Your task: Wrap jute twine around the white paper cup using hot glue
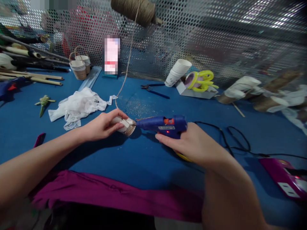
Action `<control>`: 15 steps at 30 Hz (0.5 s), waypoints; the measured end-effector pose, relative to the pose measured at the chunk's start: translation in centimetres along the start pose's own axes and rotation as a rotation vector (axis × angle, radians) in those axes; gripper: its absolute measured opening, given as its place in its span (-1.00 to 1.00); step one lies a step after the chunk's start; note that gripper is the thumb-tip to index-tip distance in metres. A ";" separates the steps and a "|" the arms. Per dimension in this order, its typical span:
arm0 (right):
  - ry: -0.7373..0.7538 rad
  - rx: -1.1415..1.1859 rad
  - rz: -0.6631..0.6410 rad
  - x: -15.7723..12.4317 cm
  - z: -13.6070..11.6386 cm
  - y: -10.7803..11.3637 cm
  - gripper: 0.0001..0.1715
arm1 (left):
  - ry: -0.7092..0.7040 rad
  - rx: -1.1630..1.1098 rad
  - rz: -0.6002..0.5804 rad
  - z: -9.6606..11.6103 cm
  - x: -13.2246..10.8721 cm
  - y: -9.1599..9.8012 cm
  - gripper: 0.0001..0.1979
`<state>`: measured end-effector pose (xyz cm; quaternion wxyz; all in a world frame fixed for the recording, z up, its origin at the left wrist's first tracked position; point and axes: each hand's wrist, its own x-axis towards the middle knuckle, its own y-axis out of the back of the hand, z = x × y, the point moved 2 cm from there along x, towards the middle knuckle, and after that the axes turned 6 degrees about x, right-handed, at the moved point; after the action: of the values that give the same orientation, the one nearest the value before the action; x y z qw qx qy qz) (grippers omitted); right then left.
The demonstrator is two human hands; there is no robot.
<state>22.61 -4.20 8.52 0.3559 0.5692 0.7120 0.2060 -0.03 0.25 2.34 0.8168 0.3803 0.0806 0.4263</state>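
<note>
Blue desk (148,169) fills the lower view, purple cloth (115,195) along its near edge, forearms reaching in from both sides. Power strip (283,177) at near right, black cord (223,135) looping on the desk just past it.

Right hand (185,139) is closed round the grip of a glue gun (153,124), red light on. Gun's long axis runs roughly level across the view, nozzle pointing left.

Left hand (109,124) pinches a small white cup (127,121), thumb on the near side, fingers on the far side. Cup is on its side at mid-desk, long axis also running left to right, tipped a little down at the right. Its twine-wrapped end faces the nozzle. So gun and cup lie nearly in line, tip to end; nozzle is right at the wrap, contact or tiny gap, cannot tell. Left hand is the nearer one to the cup; from the right hand, the cup lies left, past the whole barrel. Whether the cup touches the desk, cannot tell.

Farther: white lace (81,103) left, pliers (157,92) right of centre, then cup stack (177,73). Twine (129,60) runs from near the left hand up to a spool (134,11) by the metal mesh (216,28).
</note>
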 end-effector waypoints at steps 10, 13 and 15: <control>0.004 0.000 -0.008 0.0 -0.2 0.1 -0.73 | 0.011 0.007 0.001 0.0 0.0 0.0 -0.74; 0.003 0.001 0.001 -0.1 -0.2 0.0 -0.73 | 0.005 0.005 0.001 0.1 0.0 0.0 -0.74; -0.028 0.005 -0.002 -0.2 -0.2 -0.1 -0.71 | -0.003 0.006 0.003 0.1 -0.1 0.0 -0.73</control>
<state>22.45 -4.40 8.63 0.3647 0.5720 0.7081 0.1960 -0.01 0.14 2.42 0.8153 0.3833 0.0803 0.4266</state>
